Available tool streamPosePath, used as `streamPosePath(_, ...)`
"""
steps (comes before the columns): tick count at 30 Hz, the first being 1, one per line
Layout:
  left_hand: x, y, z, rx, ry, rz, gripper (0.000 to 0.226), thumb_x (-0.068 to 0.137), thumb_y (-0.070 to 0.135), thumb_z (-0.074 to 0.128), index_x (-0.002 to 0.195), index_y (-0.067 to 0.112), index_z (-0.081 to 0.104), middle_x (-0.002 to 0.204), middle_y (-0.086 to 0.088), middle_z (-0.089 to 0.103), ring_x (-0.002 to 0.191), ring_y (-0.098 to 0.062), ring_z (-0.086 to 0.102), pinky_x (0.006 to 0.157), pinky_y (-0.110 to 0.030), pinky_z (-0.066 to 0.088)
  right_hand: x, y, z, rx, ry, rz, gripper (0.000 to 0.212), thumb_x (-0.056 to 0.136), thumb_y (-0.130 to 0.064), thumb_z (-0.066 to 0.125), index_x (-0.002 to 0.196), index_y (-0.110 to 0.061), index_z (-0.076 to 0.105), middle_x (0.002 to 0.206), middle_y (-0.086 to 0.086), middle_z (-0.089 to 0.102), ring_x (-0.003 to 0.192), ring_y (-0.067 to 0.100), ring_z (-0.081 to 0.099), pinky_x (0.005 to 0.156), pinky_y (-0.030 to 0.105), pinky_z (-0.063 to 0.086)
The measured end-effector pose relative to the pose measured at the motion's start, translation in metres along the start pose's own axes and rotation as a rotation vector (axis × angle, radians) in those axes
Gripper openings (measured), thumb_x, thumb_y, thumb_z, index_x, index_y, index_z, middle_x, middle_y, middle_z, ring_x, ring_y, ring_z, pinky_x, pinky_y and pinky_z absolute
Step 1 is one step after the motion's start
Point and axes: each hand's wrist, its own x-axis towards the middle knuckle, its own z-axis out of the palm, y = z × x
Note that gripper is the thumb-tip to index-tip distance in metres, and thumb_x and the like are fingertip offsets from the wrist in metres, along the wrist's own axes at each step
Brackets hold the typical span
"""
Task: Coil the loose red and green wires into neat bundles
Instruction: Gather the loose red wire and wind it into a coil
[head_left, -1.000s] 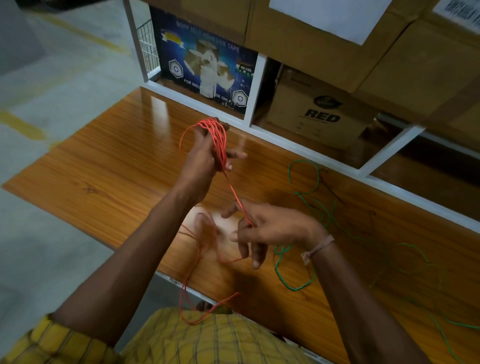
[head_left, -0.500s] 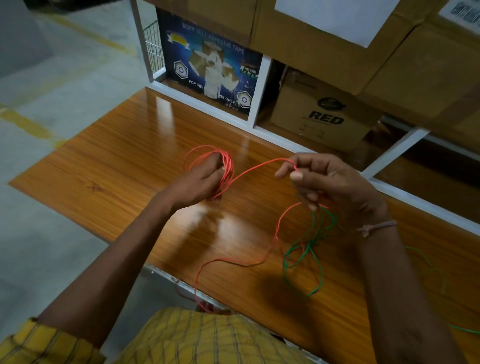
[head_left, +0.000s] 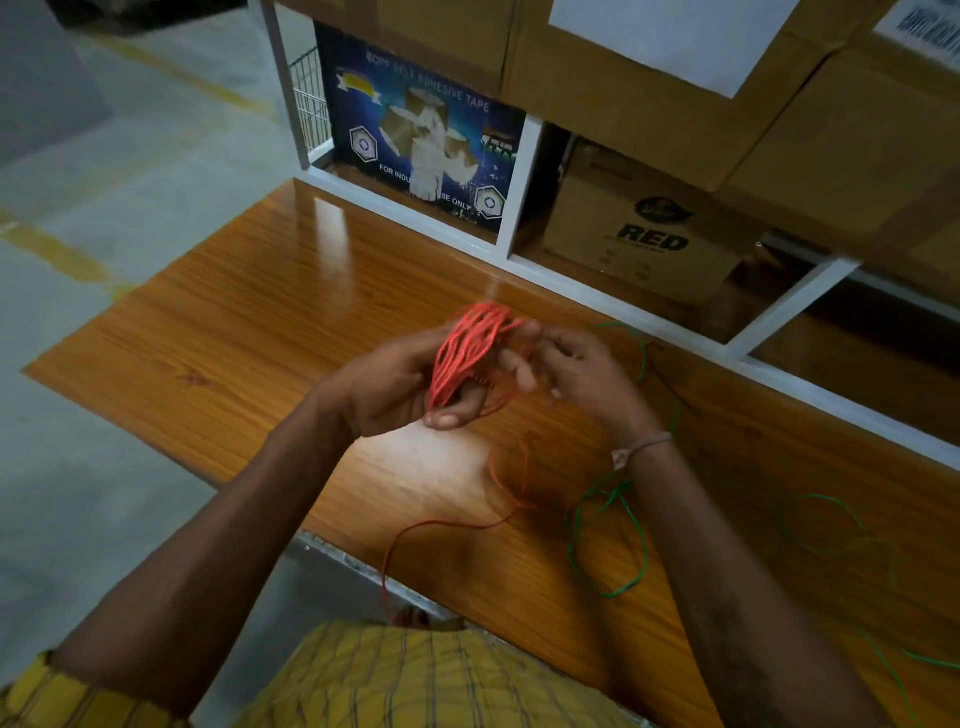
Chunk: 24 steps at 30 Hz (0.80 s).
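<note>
The red wire (head_left: 467, 348) is wound in several loops around my left hand (head_left: 395, 384), whose fingers curl to hold the coil above the wooden table (head_left: 234, 332). A loose red tail trails from the coil down over the table's near edge. My right hand (head_left: 576, 364) is close against the coil's right side, motion-blurred, its fingers pinching the red strand where it meets the coil. The green wire (head_left: 608, 540) lies loose on the table, looping under my right forearm and spreading out to the right.
White shelf frame (head_left: 519, 208) runs along the table's far edge, with a blue adhesive-tape box (head_left: 415, 150) and a brown carton marked RED (head_left: 649, 234) behind it. Larger cartons stand above. Concrete floor lies to the left.
My right hand has swung from out at the right back in to the coil, laying another red turn on my left hand. The loose red tail on the table has shortened.
</note>
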Motion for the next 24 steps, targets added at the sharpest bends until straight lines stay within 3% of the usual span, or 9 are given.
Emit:
streamPosePath(3,0.005,0.006,-0.003,-0.124,0.049,0.123,0.056,0.111,0.021,0.017,0.162,0.003,0.028,0.136,-0.026,0.055,0.055,-0.007,0.057,0.053,-0.017,0.043,-0.013,0.006,0.029,0.126,-0.105,0.071,0.046,0.114,-0.037,0.045,0.086,-0.012,0.072,0.059,0.001,0.050,0.039,0.010,0.044,0.051,0.032,0.046)
streamPosePath(5,0.009,0.011,-0.004,-0.140,0.142,0.187,0.055,0.113,0.021,0.015,0.163,0.003,0.029,0.137,-0.021,0.060,0.058,-0.008,0.058,0.056,-0.018,0.048,-0.023,0.007,0.042,0.201,-0.196,0.122,0.051,0.114,-0.043,0.041,0.098,-0.007,0.074,0.061,0.003,0.049,0.038,0.013,0.044,0.045,0.028,0.048)
streamPosePath(10,0.022,0.022,-0.012,-0.104,0.544,0.246,0.049,0.116,0.028,0.026,0.159,0.007,0.036,0.137,-0.018,0.065,0.071,-0.015,0.063,0.059,-0.021,0.050,-0.048,0.010,0.061,0.068,-0.498,0.258,0.045,0.113,-0.046,0.040,0.125,-0.016,0.071,0.066,0.002,0.056,0.039,0.013,0.048,0.041,0.025,0.046)
streamPosePath(14,0.028,0.019,-0.027,0.105,0.806,0.192,0.041,0.115,0.029,0.036,0.154,0.014,0.035,0.137,-0.015,0.065,0.078,-0.020,0.069,0.062,-0.024,0.055,-0.067,-0.004,0.057,0.016,-0.606,0.210,0.037,0.115,-0.038,0.041,0.136,-0.018,0.064,0.068,0.007,0.059,0.038,0.015,0.047,0.041,0.025,0.042)
streamPosePath(19,0.030,-0.002,-0.038,0.373,0.891,0.053,0.029,0.117,0.030,0.037,0.146,0.026,0.036,0.138,-0.007,0.065,0.074,-0.021,0.075,0.061,-0.027,0.060,-0.078,-0.037,0.030,-0.178,-0.619,0.047,0.026,0.111,-0.028,0.052,0.134,-0.027,0.066,0.071,0.007,0.063,0.047,0.019,0.051,0.048,0.029,0.043)
streamPosePath(24,0.024,-0.020,-0.038,0.560,0.822,-0.075,0.031,0.117,0.027,0.038,0.144,0.012,0.036,0.120,-0.028,0.069,0.074,-0.026,0.075,0.073,-0.045,0.063,-0.072,-0.063,0.001,-0.235,-0.482,-0.188,0.016,0.105,-0.020,0.065,0.115,-0.022,0.077,0.072,0.001,0.067,0.061,0.013,0.057,0.059,0.030,0.045)
